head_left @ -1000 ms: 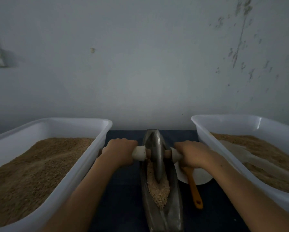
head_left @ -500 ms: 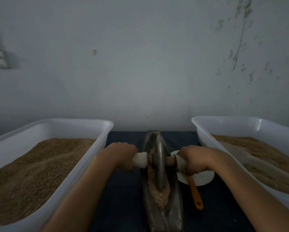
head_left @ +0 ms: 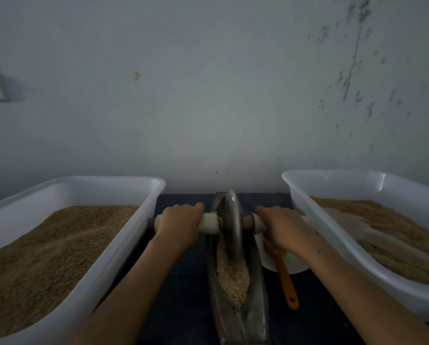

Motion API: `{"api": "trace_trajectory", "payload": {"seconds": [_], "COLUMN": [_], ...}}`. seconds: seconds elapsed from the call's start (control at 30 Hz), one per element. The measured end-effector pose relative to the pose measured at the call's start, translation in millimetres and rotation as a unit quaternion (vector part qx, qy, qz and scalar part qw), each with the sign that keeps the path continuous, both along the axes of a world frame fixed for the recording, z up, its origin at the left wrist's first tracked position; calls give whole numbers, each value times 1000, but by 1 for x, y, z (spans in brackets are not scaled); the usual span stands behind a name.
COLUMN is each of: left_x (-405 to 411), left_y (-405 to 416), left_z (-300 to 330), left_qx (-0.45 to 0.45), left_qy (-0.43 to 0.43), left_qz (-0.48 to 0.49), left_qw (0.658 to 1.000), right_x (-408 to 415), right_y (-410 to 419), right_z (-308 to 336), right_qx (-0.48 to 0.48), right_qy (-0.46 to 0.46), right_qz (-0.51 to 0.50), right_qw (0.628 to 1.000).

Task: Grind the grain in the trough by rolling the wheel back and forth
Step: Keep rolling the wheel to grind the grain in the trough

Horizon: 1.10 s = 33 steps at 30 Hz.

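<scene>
A: Nearest, low centre of the frame?
B: Trough (head_left: 238, 317), narrow and boat-shaped, running away from the viewer on the dark table (head_left: 183, 307). Grain (head_left: 233, 280) heaped along its floor, probably so as to lie right in the wheel's path.

A: And beside it?
B: Orange spoon (head_left: 286, 282) to the right, handle toward the viewer, other end in a white bowl (head_left: 293, 265). Likely parked there for scooping.

A: Further up?
B: Wheel (head_left: 230, 225) standing upright on edge in the trough, toward its far end, rim down in the grain. Axle crossways, white handle (head_left: 208, 222) on each side. Left hand (head_left: 181, 221) wrapped round the left handle, right hand (head_left: 280, 229) wrapped round the right one, knuckles up. Two matched grips, presumably to keep the disc from tipping and to press evenly.

A: Flanking all that?
B: White tubs: left tub (head_left: 123, 245) and right tub (head_left: 332, 185), both holding brown grain, close at hand. Pale scoop (head_left: 350, 225) lying in the right one.

A: Farthest?
B: Plain wall (head_left: 208, 95), stained at upper right.
</scene>
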State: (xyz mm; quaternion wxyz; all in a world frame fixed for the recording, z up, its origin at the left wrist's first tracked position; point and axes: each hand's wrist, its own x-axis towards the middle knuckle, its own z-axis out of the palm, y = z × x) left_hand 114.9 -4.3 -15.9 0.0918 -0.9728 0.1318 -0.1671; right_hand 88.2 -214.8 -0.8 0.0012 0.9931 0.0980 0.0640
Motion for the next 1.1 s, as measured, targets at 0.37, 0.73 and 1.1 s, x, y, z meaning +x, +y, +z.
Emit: {"api": "trace_trajectory", "payload": {"seconds": [0.37, 0.73, 1.1], "left_x": [3, 2, 1], "left_y": [13, 6, 6], "left_z": [10, 5, 0], "left_qx": [-31, -26, -18], "left_qy": [279, 165, 79], "left_qz": [-9, 8, 0], "left_qw": [960, 986, 997], "right_x": [-10, -3, -4], "right_y": [4, 6, 7], "right_z": [23, 10, 9], "right_qx": [-88, -68, -71], "right_qy": [165, 37, 6], "right_qz": [10, -6, 2], "right_qw": [982, 997, 997]}}
